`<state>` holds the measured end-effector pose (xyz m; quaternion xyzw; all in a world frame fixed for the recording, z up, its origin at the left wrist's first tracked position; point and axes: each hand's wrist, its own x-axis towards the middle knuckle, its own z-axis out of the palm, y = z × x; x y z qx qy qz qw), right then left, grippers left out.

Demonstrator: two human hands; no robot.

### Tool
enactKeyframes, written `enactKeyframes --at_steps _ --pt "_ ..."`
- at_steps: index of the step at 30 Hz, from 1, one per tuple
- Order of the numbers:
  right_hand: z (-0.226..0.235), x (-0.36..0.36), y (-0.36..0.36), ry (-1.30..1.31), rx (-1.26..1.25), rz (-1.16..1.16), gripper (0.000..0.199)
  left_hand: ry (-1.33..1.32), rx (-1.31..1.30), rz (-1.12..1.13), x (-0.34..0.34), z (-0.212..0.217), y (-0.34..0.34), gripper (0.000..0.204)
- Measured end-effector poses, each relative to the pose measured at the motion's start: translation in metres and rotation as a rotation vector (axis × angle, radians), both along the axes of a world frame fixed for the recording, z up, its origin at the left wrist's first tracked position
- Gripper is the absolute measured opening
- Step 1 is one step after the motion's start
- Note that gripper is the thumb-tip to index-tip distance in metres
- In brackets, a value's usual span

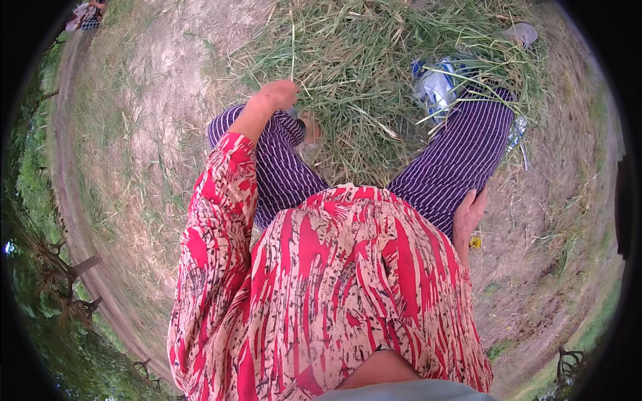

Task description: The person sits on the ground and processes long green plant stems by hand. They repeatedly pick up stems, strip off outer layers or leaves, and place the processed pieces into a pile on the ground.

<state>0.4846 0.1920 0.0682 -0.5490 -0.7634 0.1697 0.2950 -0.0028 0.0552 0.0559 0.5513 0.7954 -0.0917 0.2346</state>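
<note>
In the head view, a broad heap of cut green grass (361, 73) is spread over the ground before the seated person and between the legs, which are covered by dark purple trousers (461, 144) with white stripes. The left hand (275, 95) is held above the left knee, at the near left edge of the heap; its fingers are curled closed, and a single long grass stalk (292, 47) appears to be gripped in them, pointing away from the body. The right hand (469, 210) is rested against the outer side of the right thigh, with its fingers loosely extended; whether anything lies under its palm cannot be told. A small yellow flower (475, 242) is seen just beside the right wrist. A white and blue bag (438, 87) is partly covered by grass stems inside the right knee. A red and cream patterned tunic (334, 281) is worn.
</note>
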Motion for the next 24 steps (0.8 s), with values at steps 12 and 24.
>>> enactKeyframes --at_steps 12,24 --pt "0.026 0.001 -0.007 -0.147 -0.02 0.053 0.047 0.071 0.381 -0.129 0.033 0.078 0.063 0.029" --pt "0.062 -0.002 -0.015 -0.416 0.189 0.067 0.051 -0.132 0.453 -0.367 0.108 0.149 0.093 0.019"
